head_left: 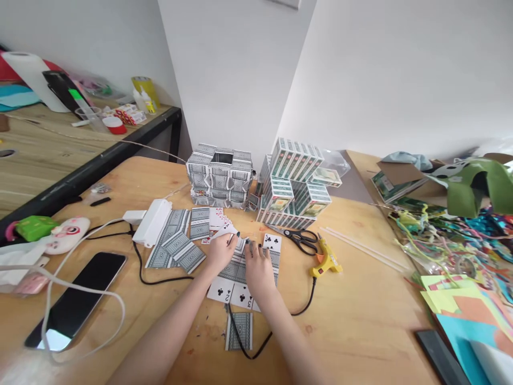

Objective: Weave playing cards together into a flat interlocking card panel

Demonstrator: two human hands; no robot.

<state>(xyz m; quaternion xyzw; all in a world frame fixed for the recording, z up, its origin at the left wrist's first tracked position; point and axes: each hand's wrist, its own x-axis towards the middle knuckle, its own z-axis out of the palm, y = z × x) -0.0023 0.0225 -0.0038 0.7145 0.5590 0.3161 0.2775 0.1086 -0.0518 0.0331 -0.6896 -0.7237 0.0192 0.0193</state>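
Playing cards [234, 271] are laid together in a patch at the middle of the table, some back up and others face up, among them a five of clubs [272, 241]. My left hand [222, 251] is closed at the patch's upper left, its fingers bent; whatever they grip is too small to name. Flat over the patch's right part lies my right hand [258, 267], fingers spread on the cards. Behind them stands a hollow box-like structure made of cards [220, 176]. More loose cards [184, 251] lie left of my hands.
Stacked card boxes [294, 182], black-handled scissors [302, 240] and a yellow glue gun [328, 259] with its cord stand or lie to the right. A white power strip [152, 222], cables and a phone [76, 299] are at left. Craft scraps [452, 235] cover the far right.
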